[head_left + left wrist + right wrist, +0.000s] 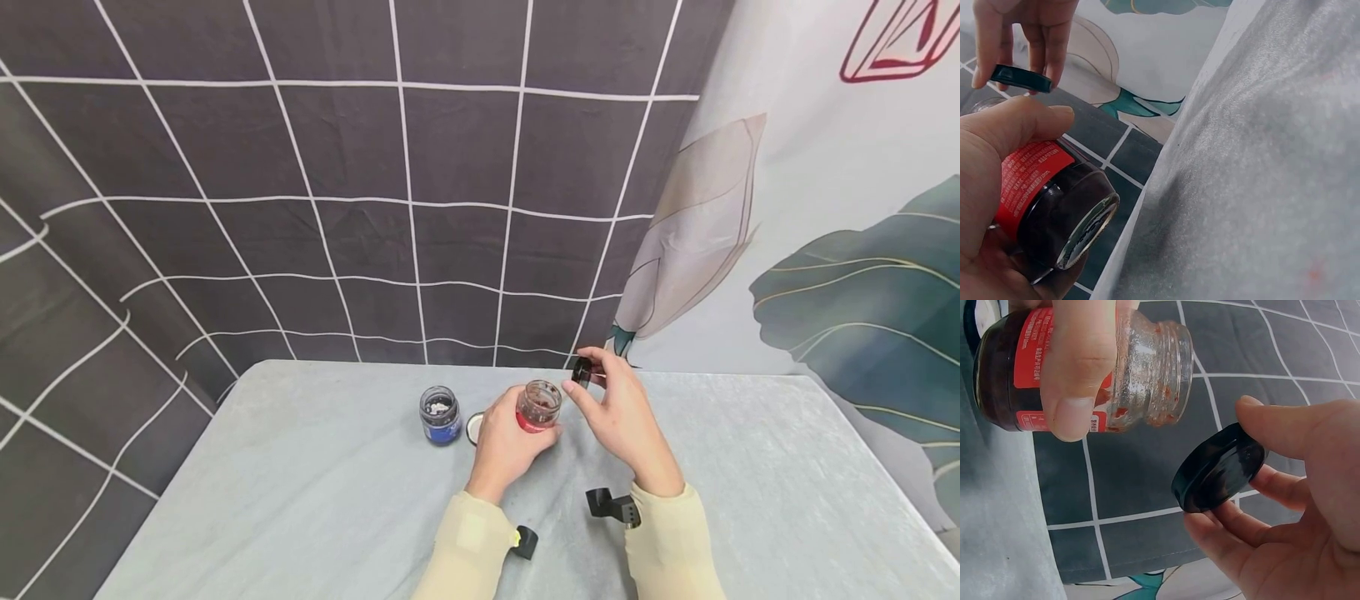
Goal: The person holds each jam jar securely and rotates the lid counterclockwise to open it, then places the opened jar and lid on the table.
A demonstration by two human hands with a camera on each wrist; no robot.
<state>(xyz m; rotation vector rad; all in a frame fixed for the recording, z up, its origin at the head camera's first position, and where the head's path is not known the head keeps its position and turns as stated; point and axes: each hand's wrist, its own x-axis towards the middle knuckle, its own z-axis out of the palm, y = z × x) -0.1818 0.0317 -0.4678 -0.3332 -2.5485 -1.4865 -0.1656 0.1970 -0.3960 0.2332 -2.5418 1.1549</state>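
My left hand grips a glass jar with a red label round its side. In the right wrist view the jar's mouth is uncovered, and reddish residue clings to the glass near the neck; dark contents show lower down. Just to the right, my right hand pinches a black lid by its edge, between thumb and fingers. The lid is tilted and apart from the jar's rim. In the left wrist view the lid appears beyond my left thumb.
A second glass jar with a blue label stands uncovered on the cloth-covered table, left of my hands. Some white stuff shows inside it. Between it and my left hand lies a pale round lid, partly hidden. A dark gridded curtain hangs behind.
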